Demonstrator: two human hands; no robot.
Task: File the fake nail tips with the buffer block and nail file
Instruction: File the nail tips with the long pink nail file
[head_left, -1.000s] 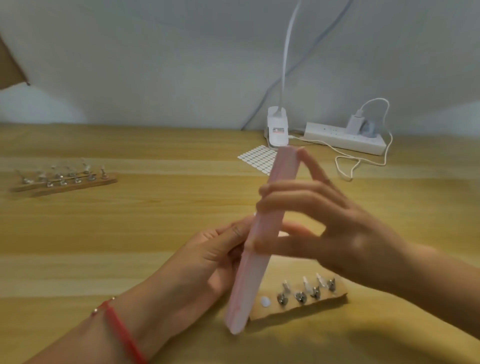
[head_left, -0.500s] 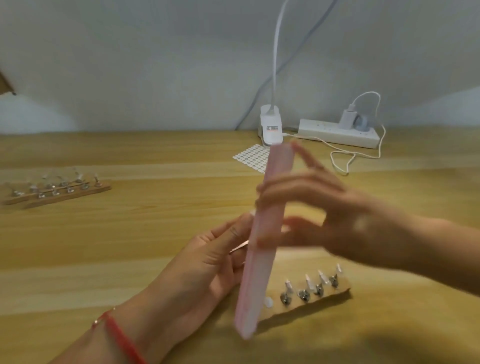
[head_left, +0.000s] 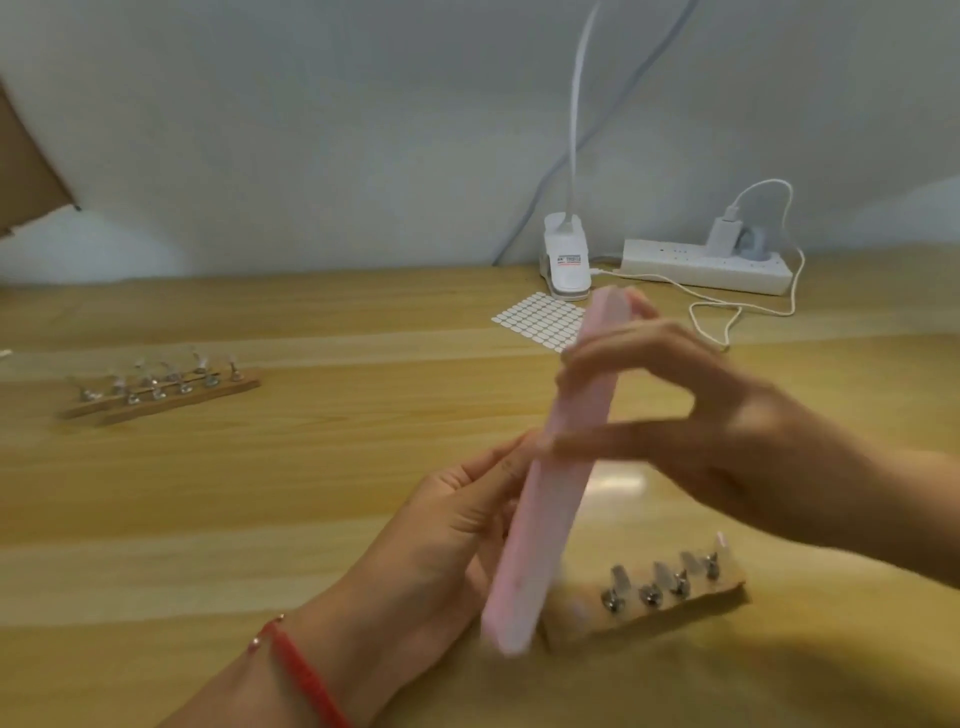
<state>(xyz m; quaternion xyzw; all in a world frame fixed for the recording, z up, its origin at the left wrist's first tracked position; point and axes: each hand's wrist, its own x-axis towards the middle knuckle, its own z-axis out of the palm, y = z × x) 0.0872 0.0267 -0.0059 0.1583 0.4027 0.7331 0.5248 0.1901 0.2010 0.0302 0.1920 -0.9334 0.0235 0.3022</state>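
My right hand (head_left: 691, 421) pinches a long pink buffer block (head_left: 545, 499) near its upper half, thumb on one side and fingers on the other; the block stands steeply tilted above the table. My left hand (head_left: 457, 525) sits just left of the block with its fingers pinched together behind it; what they hold is hidden. A wooden strip (head_left: 654, 608) with several clear nail tips on metal stands lies on the table below my right hand. The image is blurred around the block.
A second wooden strip (head_left: 161, 389) with nail tips lies far left. At the back stand a clip lamp base (head_left: 566, 260), a white power strip (head_left: 706, 265) with charger and cable, and a sheet of white stickers (head_left: 540, 319). Wooden table (head_left: 260, 493).
The view has shifted slightly. The buffer block stays pinched in my right hand and has moved a little along my left fingertips.
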